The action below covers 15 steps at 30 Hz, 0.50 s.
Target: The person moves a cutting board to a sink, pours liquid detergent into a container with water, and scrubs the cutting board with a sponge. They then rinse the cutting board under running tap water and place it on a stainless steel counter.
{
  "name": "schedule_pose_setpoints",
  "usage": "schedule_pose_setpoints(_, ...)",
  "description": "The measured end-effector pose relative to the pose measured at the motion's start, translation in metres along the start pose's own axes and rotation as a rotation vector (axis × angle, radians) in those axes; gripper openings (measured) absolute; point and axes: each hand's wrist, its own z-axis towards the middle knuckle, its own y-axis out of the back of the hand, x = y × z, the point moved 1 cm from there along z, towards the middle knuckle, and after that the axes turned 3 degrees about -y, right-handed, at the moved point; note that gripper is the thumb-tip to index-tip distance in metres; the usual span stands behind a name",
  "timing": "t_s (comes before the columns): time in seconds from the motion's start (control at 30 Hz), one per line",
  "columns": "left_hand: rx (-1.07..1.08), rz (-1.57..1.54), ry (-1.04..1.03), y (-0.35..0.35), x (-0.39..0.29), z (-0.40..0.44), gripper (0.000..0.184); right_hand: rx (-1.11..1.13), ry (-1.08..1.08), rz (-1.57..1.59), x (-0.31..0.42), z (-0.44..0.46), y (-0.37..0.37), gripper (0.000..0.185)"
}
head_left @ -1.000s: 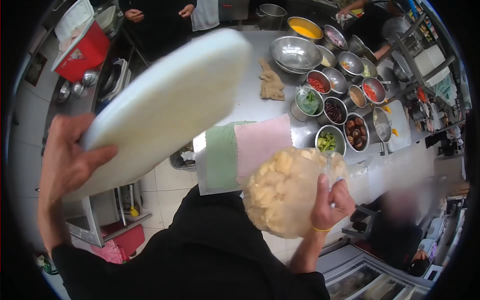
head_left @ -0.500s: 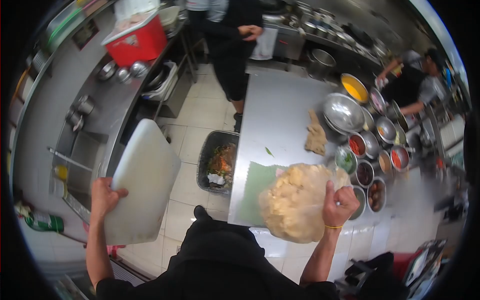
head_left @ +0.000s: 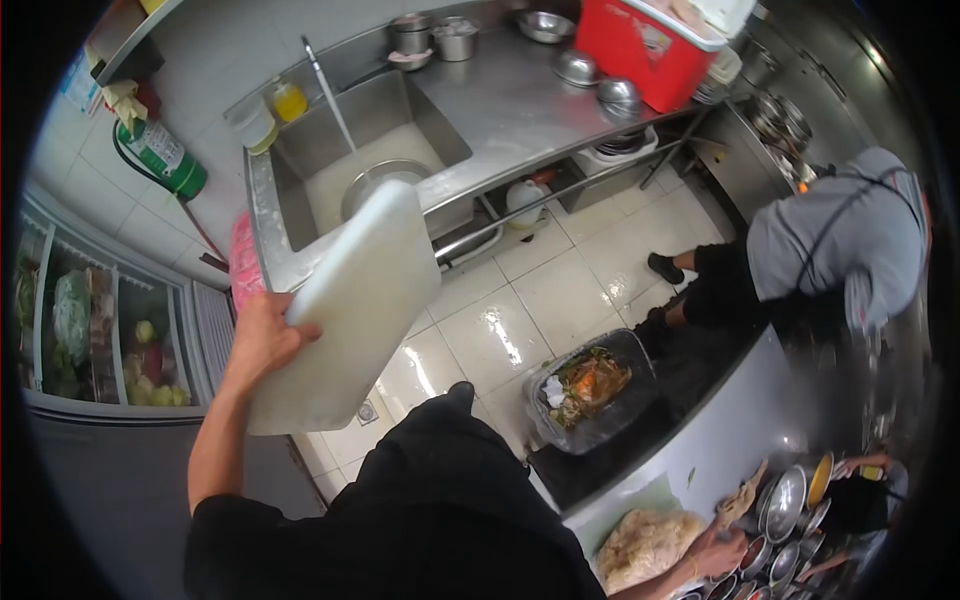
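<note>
My left hand [head_left: 268,340] grips the edge of a thick white cutting board [head_left: 350,320], its thumb across the near face. The board is held upright and tilted in front of the sink. At lower right my right hand [head_left: 718,550] is beside a clear bag of pale yellow chunks [head_left: 650,545] that lies on the steel table [head_left: 725,425]. Its fingers look loosely apart, small and partly blurred. A crumpled brown cloth [head_left: 742,495] lies just beyond this hand. Whether the fingers touch the bag or the cloth is unclear.
A steel sink [head_left: 430,120] holds cloudy water and a round metal vessel. A lined bin [head_left: 640,365] of food scraps stands by the table. Another person [head_left: 835,235] bends beyond it. A red cooler [head_left: 640,50] sits on the counter; several bowls [head_left: 785,500] crowd the table.
My view has swung left towards the sink. The cutting board has come along in my left hand. The bag, gripped in my right fist before, now rests lower; the other person has bent over.
</note>
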Motion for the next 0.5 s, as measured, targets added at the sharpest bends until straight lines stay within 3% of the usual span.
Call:
schedule_pose_setpoints(0.13,-0.141,-0.072,0.027,0.044,0.027,0.007,0.026,0.178,0.335,0.609,0.152,0.003,-0.032,0.032)
schedule_pose_setpoints(0.2,-0.240,-0.262,0.132,0.063,0.035,0.004,0.021,0.330,0.420,0.934,0.231,-0.018,-0.029,0.030)
schedule_pose_setpoints(0.33,-0.341,-0.369,0.159,0.095,0.060,0.022,0.013,0.607,0.608,1.221,0.354,-0.054,-0.007,0.023)
schedule_pose_setpoints(0.5,-0.364,-0.318,0.208,0.126,0.049,0.071,0.011,0.970,0.628,1.333,0.478,-0.075,0.006,0.024)
